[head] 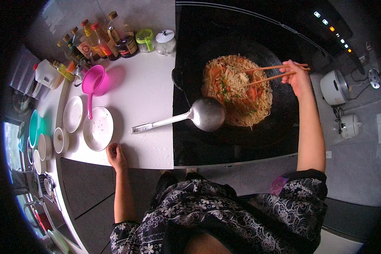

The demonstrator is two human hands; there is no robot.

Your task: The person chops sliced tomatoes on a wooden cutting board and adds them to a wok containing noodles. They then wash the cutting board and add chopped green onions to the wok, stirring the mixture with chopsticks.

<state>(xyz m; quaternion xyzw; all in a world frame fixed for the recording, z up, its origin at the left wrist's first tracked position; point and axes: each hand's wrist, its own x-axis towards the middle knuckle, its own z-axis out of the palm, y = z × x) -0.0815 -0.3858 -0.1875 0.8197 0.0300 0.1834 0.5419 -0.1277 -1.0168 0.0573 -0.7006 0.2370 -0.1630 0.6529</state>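
My right hand (296, 77) grips a pair of wooden chopsticks (270, 68) above the right side of a dark wok (266, 54). The chopstick tips are spread and reach into a mound of noodles (231, 90) mixed with reddish-orange pieces and green bits. A metal ladle (208, 114) lies bowl side down, its bowl over the wok's near-left side and its handle across the white counter. My left hand (116, 157) rests loosely curled at the counter's front edge, with nothing visible in it. It is close to the rim of a white plate (98, 128) bearing a few small scraps; contact is unclear.
A pink dipper (95, 81) stands beside a second white plate (73, 114). Sauce bottles (104, 41) and lidded jars (145, 40) line the wall. At left are white bowls (61, 140) and a teal basin (37, 128). A rice cooker (334, 87) sits far right.
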